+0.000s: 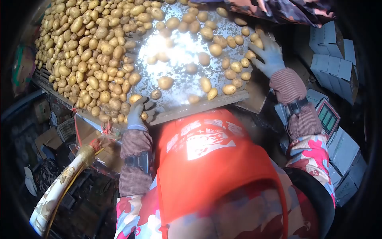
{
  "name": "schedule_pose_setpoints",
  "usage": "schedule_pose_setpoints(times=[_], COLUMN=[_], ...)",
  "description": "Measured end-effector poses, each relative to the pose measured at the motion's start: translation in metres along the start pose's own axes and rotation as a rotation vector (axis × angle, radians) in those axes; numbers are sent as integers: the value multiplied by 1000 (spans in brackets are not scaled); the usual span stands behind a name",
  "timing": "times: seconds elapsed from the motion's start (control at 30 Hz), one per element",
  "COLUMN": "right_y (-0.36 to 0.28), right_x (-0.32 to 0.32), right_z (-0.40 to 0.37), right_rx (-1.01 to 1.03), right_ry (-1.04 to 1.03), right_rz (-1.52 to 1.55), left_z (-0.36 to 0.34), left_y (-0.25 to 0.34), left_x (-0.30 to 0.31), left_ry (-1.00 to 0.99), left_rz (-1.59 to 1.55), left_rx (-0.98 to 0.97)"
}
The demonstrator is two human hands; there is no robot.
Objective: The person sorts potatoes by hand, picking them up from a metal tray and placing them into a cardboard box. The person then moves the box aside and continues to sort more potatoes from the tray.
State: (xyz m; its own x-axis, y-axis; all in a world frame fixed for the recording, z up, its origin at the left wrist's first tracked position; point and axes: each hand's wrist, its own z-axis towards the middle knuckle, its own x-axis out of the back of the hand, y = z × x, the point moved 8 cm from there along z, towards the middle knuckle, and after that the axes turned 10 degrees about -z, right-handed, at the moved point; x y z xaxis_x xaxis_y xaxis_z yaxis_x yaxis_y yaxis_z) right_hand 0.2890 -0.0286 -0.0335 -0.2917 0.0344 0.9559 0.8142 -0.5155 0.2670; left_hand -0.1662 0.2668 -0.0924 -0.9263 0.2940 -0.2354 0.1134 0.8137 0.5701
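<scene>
Many potatoes (91, 51) are heaped on the left side of a metal-topped table (175, 93), with looser ones scattered over its middle and right. My left hand (138, 112), in a grey glove, is at the table's front edge beside the heap, its fingers curled around a small potato (144, 116). At the table's right edge is my right hand (270, 55), also gloved. Its fingers are spread, and their tips are next to several small potatoes (250, 54).
Stacked boxes (332, 67) stand at the right, with a scale with a lit display (328, 118) below them. A patterned sleeve (278, 10) of another person reaches over the far edge. A white pole (59, 191) slants at the lower left.
</scene>
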Motion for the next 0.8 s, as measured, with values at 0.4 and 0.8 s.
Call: schedule_pose_setpoints(times=[0.4,0.8], right_y=[-75,-240], right_x=[60,8], right_z=[-24,-18], right_rx=[204,800], right_ry=[131,-422], right_rz=[430,329], left_z=[-3,-4], left_y=[7,7], left_x=[-6,-4], left_ry=[-6,11], left_rz=[25,36], left_rx=[-8,-48])
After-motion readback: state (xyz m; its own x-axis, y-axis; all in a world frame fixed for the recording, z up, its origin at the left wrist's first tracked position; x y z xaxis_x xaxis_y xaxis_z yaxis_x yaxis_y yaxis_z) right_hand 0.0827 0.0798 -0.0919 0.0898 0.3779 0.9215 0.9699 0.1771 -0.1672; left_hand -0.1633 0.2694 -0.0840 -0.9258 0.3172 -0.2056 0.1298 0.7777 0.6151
